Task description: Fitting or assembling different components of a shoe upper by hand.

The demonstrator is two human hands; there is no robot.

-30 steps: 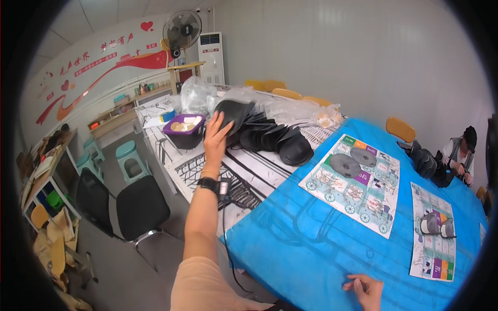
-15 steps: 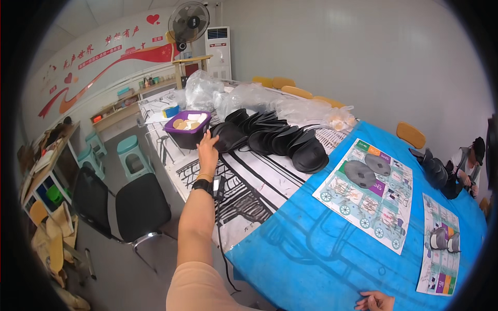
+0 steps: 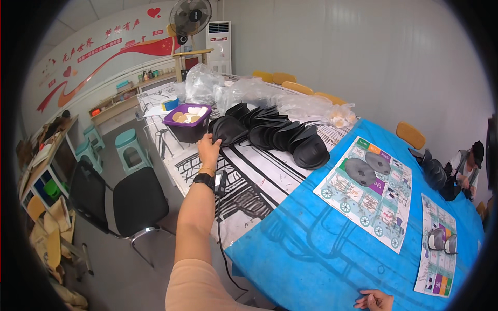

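**Workroom with a long table (image 3: 259,170); left hand (image 3: 209,152) at a smooth black curved piece (image 3: 228,128)**

Take the square black tub with a purple rim (image 3: 192,135) as the landmark; it stands on the table's white cover. Just right of it lies the curved piece, at the end of an overlapping row of similar black pieces (image 3: 277,132). Crumpled clear plastic bags (image 3: 251,92) lie behind. Well right of the tub, a bright blue cloth (image 3: 290,243) carries a printed paper sheet (image 3: 371,207).

Of the two hands, the left is just nearer than the tub, fingertips at the piece's near edge; whether they pinch or only touch, I cannot tell. The right hand (image 3: 374,300), far nearer and to the right, is loosely curled, nothing seen in it.

This looks like laying down or straightening the piece; the next move seems to call for a gentle release, without dragging it.

One second ago, the left hand was spread over a tilted-up black piece; now it is lower, at the edge, and the piece lies flatter. The right hand looks much the same.
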